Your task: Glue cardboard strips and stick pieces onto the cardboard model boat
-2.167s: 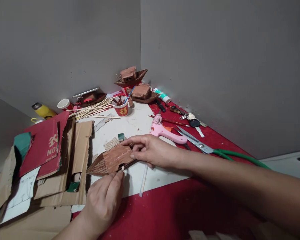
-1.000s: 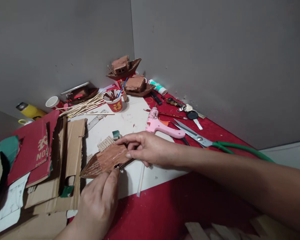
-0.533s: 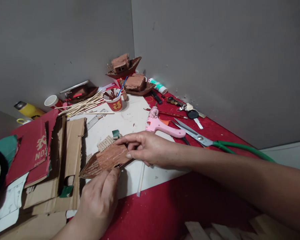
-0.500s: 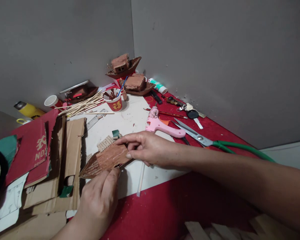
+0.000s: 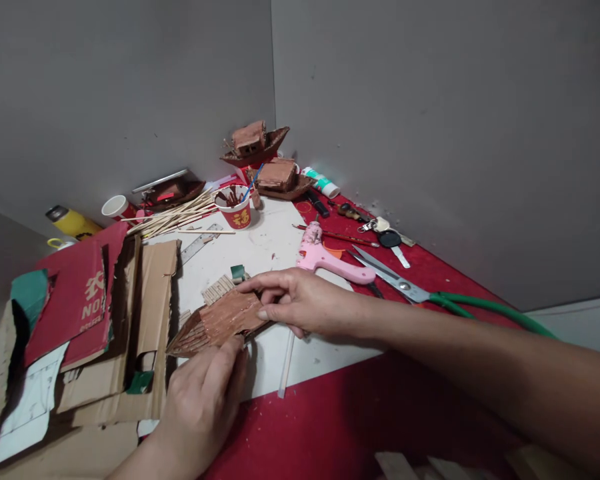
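Observation:
Between my two hands, over the white sheet, is a small brown model boat [image 5: 225,316] with a reddish-brown roof and a pointed bow to the left. My left hand [image 5: 207,387] pinches its near side, fingers closed by the roof's lower edge. At the far right end, my right hand [image 5: 297,303] grips the roof with thumb and forefinger; the boat's stern is hidden under it. A ridged strip of cardboard [image 5: 219,290] and a green scrap [image 5: 237,273] lie just behind the boat. The pink glue gun [image 5: 325,259] rests beyond my right hand, its clear glue stick [image 5: 286,367] pointing toward me.
Torn cardboard [image 5: 155,280] is piled at the left. Large green-handled scissors [image 5: 410,287] and keys [image 5: 393,243] lie at the right. A paint cup [image 5: 235,212], wooden sticks [image 5: 175,212] and finished model boats [image 5: 255,143] stand toward the grey walls.
The whole scene has shifted slightly right and down in view. Both hands keep the same hold on the model boat.

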Available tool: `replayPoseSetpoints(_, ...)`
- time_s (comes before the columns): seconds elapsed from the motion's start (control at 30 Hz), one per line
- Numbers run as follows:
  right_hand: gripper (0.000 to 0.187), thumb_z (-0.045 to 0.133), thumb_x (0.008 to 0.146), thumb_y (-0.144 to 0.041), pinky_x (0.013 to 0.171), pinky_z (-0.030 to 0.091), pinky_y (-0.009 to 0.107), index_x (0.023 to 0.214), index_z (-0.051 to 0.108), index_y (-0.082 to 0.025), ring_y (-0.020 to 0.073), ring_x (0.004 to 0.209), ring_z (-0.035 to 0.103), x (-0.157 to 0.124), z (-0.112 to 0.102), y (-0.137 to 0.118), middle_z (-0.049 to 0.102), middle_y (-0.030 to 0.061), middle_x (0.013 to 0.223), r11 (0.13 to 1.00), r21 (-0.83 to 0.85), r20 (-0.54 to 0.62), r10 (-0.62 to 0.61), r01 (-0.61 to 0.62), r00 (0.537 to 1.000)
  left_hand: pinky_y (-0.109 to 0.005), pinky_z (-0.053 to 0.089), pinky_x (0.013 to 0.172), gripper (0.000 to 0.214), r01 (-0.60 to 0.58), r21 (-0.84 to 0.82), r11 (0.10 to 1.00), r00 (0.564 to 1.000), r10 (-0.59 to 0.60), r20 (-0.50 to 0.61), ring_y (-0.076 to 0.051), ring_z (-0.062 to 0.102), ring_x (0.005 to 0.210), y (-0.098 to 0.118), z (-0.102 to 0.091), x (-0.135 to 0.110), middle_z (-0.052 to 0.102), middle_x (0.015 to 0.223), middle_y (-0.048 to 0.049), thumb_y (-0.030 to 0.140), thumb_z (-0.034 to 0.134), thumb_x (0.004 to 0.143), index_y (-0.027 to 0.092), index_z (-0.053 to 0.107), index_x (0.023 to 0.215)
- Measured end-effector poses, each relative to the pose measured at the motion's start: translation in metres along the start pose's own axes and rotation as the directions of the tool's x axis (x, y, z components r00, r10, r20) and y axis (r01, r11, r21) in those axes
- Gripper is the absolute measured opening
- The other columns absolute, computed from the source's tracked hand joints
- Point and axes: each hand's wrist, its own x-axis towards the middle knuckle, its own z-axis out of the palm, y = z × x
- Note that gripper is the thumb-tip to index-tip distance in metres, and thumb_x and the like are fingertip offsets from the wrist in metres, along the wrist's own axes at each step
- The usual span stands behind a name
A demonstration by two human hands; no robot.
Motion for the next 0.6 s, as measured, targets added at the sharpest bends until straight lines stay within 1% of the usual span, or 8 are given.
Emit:
replayPoseSetpoints(0.13, 0.051, 0.055, 0.082, -0.006, 0.033, 0.036, 0.012, 0.129, 0.059, -0.023, 0.0004, 0.036, 0.043, 0.0, 0.0003, 0.0027, 0.055, -0.0058, 0.073, 1.0, 0.002, 0.0, -0.009, 0.009, 1.0, -0.025, 0.049, 0.062, 0.02, 0.021, -0.006, 1.0, 1.0, -0.021, 0.016, -0.015, 0.065, 0.065, -0.0001, 0.0008, -0.0027, 0.071, 0.079, -0.0062, 0.007, 0.057, 0.089, 0.011, 0.058, 0.109)
replayPoseSetpoints(0.23, 0.051, 0.054, 0.082, -0.007, 0.033, 0.036, 0.012, 0.13, 0.059, -0.023, 0.001, 0.037, 0.043, 0.0005, 0.0001, 0.0046, 0.054, -0.0056, 0.073, 1.0, 0.011, 0.007, -0.027, 0.027, 1.0, -0.026, 0.047, 0.059, 0.015, 0.035, -0.016, 0.999, 0.999, -0.034, 0.026, -0.016, 0.064, 0.064, 0.0009, 0.0005, -0.0035, 0.069, 0.076, -0.0054, 0.007, 0.057, 0.089, 0.014, 0.059, 0.103)
replayPoseSetpoints(0.4, 0.05, 0.054, 0.081, -0.006, 0.033, 0.035, 0.013, 0.129, 0.059, -0.022, 0.0015, 0.037, 0.042, 0.0002, -0.0002, 0.0029, 0.053, -0.0058, 0.071, 1.0, 0.018, 0.014, -0.019, 0.019, 1.0, -0.026, 0.044, 0.057, 0.024, 0.002, -0.036, 0.999, 0.999, 0.0, 0.037, -0.016, 0.06, 0.061, -0.0005, 0.0016, -0.0051, 0.065, 0.072, -0.0052, 0.002, 0.055, 0.087, 0.01, 0.058, 0.109)
replayPoseSetpoints(0.5, 0.05, 0.054, 0.082, -0.006, 0.032, 0.032, 0.014, 0.129, 0.059, -0.021, 0.0017, 0.037, 0.041, -0.0013, -0.0005, -0.0008, 0.053, -0.0058, 0.072, 1.0, -0.002, 0.007, -0.005, 0.005, 1.0, -0.026, 0.044, 0.058, 0.025, -0.012, -0.018, 1.0, 1.0, 0.012, 0.021, -0.016, 0.061, 0.062, -0.0014, 0.0021, -0.0049, 0.066, 0.072, -0.0056, 0.0, 0.054, 0.086, 0.011, 0.059, 0.108)
replayPoseSetpoints(0.6, 0.048, 0.056, 0.082, -0.006, 0.035, 0.032, 0.014, 0.127, 0.06, -0.02, 0.0016, 0.039, 0.041, -0.0022, -0.0011, -0.0029, 0.054, -0.0055, 0.072, 1.0, -0.025, -0.004, -0.011, 0.011, 1.0, -0.026, 0.045, 0.059, 0.023, -0.031, -0.007, 1.0, 0.999, 0.031, -0.009, -0.017, 0.061, 0.062, -0.0013, 0.0017, -0.0024, 0.067, 0.071, -0.0058, 0.0, 0.054, 0.085, 0.01, 0.059, 0.106)
